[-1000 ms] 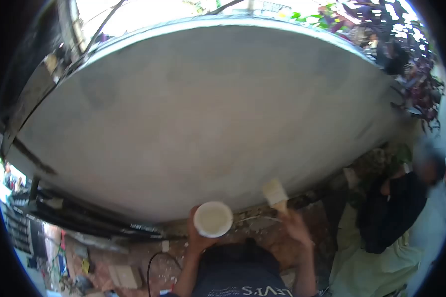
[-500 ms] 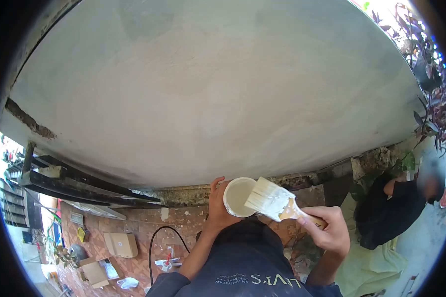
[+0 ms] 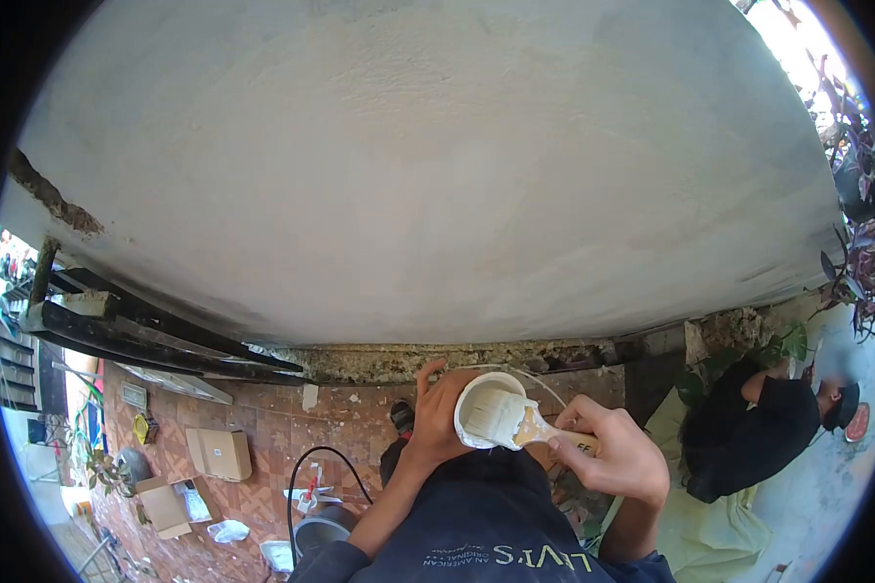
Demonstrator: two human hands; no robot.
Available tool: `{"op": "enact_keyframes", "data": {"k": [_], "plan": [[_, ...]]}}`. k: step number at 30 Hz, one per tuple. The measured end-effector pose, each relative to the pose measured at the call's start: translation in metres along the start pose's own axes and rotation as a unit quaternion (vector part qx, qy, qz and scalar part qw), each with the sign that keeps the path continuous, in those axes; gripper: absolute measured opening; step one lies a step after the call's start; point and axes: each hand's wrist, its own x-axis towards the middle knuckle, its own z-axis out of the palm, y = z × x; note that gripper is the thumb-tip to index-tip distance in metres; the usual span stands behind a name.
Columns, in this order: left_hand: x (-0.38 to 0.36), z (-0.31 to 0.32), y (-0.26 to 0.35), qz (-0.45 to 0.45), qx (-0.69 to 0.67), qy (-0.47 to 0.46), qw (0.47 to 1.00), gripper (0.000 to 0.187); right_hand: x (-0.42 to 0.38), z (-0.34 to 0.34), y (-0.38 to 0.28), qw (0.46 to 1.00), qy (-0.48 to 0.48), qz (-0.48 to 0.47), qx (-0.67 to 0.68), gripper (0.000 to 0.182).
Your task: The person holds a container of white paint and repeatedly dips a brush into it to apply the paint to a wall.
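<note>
My left hand (image 3: 439, 413) is wrapped round the side of a white paint bucket (image 3: 466, 391), held out over my chest and tilted so its mouth faces me. A wide paintbrush (image 3: 538, 428) is gripped by its wooden handle in my right hand (image 3: 614, 449), fingers and thumb closed on it. The brush's pale, paint-coated bristles are inside the bucket's mouth, with the ferrule end across the rim. In front of me spreads a large pale plastered wall (image 3: 408, 194) with damp-looking patches.
A person in dark clothes (image 3: 763, 428) is at the right, near a pale green sheet (image 3: 695, 515). Dark metal beams (image 3: 146, 330) run along the left. On the tiled floor are cardboard boxes (image 3: 218, 454), a black hose (image 3: 297, 476) and a grey bucket (image 3: 324, 530). Plants (image 3: 857, 194) hang at right.
My right hand has moved left and brought the brush from beside the rim into the bucket. The view has shifted slightly, and the grey bucket now shows.
</note>
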Motion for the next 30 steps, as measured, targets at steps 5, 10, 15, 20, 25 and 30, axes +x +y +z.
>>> {"op": "enact_keyframes", "data": {"k": [5,10,15,20,25,30], "plan": [[-0.003,0.002,0.003,0.004,-0.007,0.008,1.0,0.066,-0.007,-0.008,-0.021,0.987,-0.038,0.044,0.148,0.02],[0.001,0.002,0.004,0.014,-0.017,0.018,1.0,0.063,0.0,0.017,0.001,0.982,0.057,-0.096,0.152,0.028],[0.003,0.001,0.004,0.014,-0.028,0.018,0.999,0.06,0.004,0.029,0.006,0.978,0.107,-0.146,0.103,0.031],[0.005,0.0,0.007,0.013,-0.021,0.017,1.0,0.059,0.004,0.032,0.002,0.971,0.133,-0.174,0.098,0.031],[0.004,0.001,0.005,0.015,-0.023,0.023,0.999,0.059,0.007,0.036,0.004,0.971,0.142,-0.166,0.1,0.03],[0.004,-0.001,0.004,0.011,-0.02,0.011,1.0,0.058,0.007,0.039,0.001,0.974,0.134,-0.136,0.125,0.029]]}}
